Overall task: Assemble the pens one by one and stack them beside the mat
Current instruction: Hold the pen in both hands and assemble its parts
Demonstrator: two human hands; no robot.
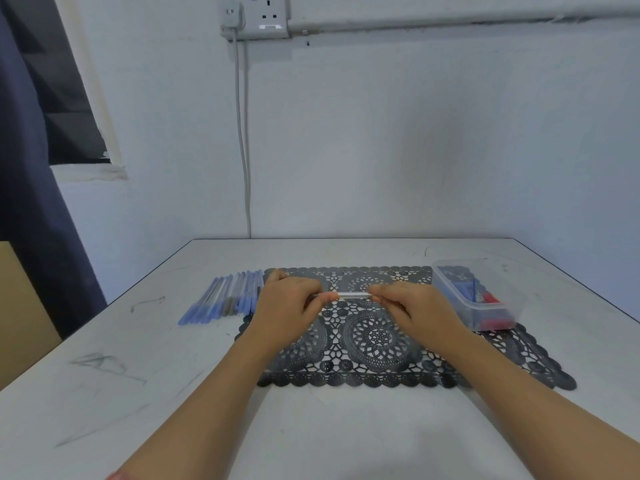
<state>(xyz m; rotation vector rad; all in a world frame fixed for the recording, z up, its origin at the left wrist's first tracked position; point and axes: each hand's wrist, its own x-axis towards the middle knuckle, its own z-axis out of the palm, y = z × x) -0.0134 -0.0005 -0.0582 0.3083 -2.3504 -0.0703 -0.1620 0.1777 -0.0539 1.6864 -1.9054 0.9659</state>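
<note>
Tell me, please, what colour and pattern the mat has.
The mat is black openwork lace, in the head view.

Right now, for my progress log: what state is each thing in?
Pen barrel: held level over the mat.
Left hand: pinches its left end.
Right hand: pinches its right end.
Assembled pens: lying in a row left of mat.
Container: lidless, holding parts.

Both ends of the clear pen barrel point(353, 295) vanish inside the pinching fingers of the left hand point(287, 306) and right hand point(415, 306). At ten o'clock of the mat point(346, 378), the left hand covers the nearest finished pens point(225, 297). At two o'clock, the box point(453, 296) blurs its blue and red parts beyond telling.
</note>
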